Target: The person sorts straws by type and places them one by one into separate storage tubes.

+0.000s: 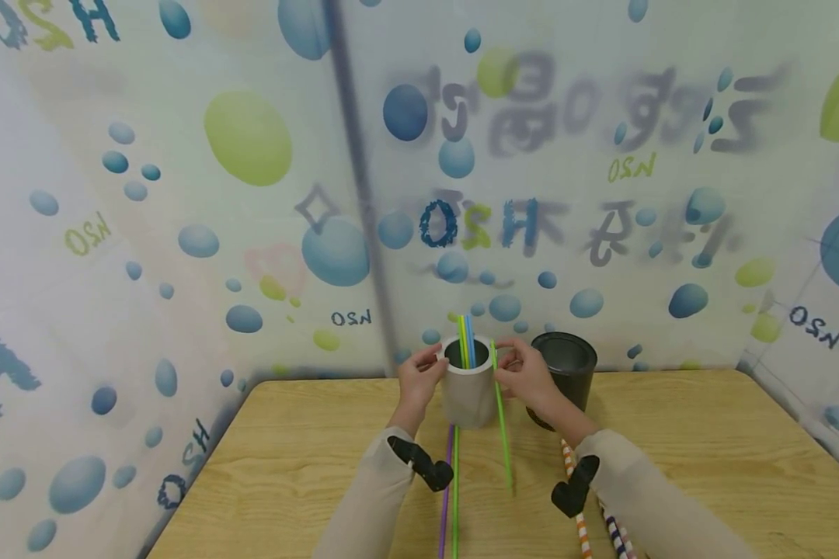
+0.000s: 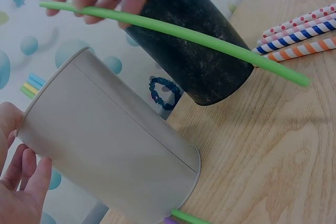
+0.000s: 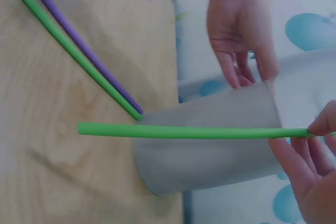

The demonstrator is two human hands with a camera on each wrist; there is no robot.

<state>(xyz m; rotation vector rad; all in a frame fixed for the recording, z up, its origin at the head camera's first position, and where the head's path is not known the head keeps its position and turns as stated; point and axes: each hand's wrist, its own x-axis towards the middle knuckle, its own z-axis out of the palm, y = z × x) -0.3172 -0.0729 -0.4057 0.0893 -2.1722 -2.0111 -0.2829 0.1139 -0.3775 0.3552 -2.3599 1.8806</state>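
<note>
- Green straw [image 1: 501, 415] is pinched near its top end by the right hand [image 1: 527, 379], thumb and fingers closed on it just beside the rim of the grey cup [image 1: 468, 384].
- Its long axis runs nearly upright in the head view, top end by the cup's rim, lower end hanging towards the table [image 1: 671, 450] on the cup's right side, outside the cup.
- Left hand [image 1: 418, 378] holds the grey cup, fingers curled on its left side at the rim.
- Inside the cup stand green, yellow and blue straws [image 1: 465, 349].
- Black cup [image 1: 565, 376] stands just right of the grey one, behind the right hand.
- Purple straw [image 1: 447, 497] and another green one [image 1: 455, 497] lie side by side on the table before the grey cup.
- Patterned paper straws [image 1: 587, 512] lie by the right sleeve.
</note>
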